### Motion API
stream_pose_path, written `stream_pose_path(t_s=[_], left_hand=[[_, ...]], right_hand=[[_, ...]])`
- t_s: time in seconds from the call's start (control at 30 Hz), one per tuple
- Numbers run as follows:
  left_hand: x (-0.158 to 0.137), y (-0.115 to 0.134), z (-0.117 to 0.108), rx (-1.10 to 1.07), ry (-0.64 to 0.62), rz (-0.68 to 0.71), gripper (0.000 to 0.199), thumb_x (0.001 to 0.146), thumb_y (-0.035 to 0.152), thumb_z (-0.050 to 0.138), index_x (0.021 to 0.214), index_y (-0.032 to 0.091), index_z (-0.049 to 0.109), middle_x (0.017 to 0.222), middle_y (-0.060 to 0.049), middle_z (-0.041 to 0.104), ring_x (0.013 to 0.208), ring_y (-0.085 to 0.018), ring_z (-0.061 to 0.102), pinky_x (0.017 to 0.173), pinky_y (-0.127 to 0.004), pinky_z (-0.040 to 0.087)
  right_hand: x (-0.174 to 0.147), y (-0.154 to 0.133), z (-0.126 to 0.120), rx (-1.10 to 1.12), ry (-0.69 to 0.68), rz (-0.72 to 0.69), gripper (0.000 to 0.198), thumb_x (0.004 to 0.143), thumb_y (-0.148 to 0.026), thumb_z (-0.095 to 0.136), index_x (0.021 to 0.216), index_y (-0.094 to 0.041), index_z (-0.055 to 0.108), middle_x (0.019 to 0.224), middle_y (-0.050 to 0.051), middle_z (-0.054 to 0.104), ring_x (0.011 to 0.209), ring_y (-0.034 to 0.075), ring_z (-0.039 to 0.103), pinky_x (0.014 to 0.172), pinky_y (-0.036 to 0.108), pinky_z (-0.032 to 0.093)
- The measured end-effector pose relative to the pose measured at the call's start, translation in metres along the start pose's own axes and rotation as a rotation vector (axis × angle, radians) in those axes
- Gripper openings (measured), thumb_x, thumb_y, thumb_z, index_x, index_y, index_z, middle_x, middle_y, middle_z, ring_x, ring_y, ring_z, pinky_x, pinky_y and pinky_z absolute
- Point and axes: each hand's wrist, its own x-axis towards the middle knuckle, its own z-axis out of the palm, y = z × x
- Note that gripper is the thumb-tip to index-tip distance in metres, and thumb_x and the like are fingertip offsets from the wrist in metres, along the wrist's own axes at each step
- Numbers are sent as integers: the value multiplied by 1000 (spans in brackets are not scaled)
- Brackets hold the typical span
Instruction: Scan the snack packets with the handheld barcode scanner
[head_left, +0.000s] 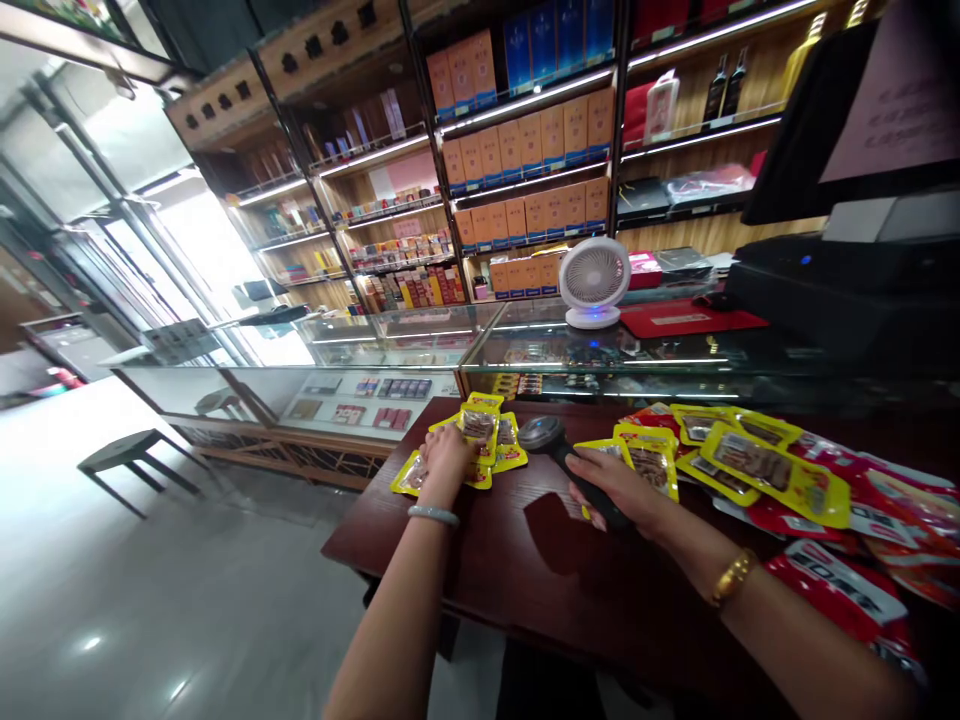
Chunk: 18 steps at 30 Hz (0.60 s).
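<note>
My right hand [615,482] is wrapped round the handle of a black barcode scanner [551,440], its head pointing left over the dark wooden table. On the left, my left hand [446,455] is curled down over a small pile of yellow snack packets [480,425] with clear windows showing brown food. Its fingertips are partly hidden, but they appear to grip a packet there. More yellow packets [652,465] lie just behind and beside my right hand. Further right, a larger yellow packet heap [776,470] rests against red snack bags [840,590].
Behind the table [517,560] runs a glass display counter [405,335] carrying a white fan [595,280] and a red mat [690,318]. A dark monitor [810,120] stands at the right. Shelves hold orange boxes [532,140]. A stool [135,450] is on the floor at left.
</note>
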Motion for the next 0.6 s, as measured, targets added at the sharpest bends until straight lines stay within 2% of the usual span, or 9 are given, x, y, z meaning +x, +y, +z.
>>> stream_pose_path(t_s=[0.1,0.2,0.33,0.6], left_hand=[[-5,5,5,-118,75,42,41,77,49,62,104,19,56,110,-16,66,110,-33,57,86,-40,40],[-16,14,10,-371,25,71,34,79,45,62,102,22,52,96,-10,68,92,-27,63,74,-33,40],[-29,26,20,-632,-17,104,33,73,45,68,90,23,49,84,-4,65,78,-21,60,65,-27,37],[-27,39,29,-767,-32,144,39,66,46,74,82,22,49,72,0,60,67,-17,56,61,-26,35]], right_hand=[[3,1,-7,-3,-31,8,47,78,-60,68,99,-21,51,51,-7,59,26,10,49,26,17,33],[4,1,-13,40,-30,-28,48,78,-60,68,97,-20,51,50,-7,58,26,9,48,26,17,33],[4,3,-18,100,21,-72,48,76,-62,67,94,-20,51,50,-7,57,26,7,45,28,17,35],[2,2,-31,172,72,-94,46,78,-63,64,80,-20,47,51,-7,56,28,6,45,29,15,31]])
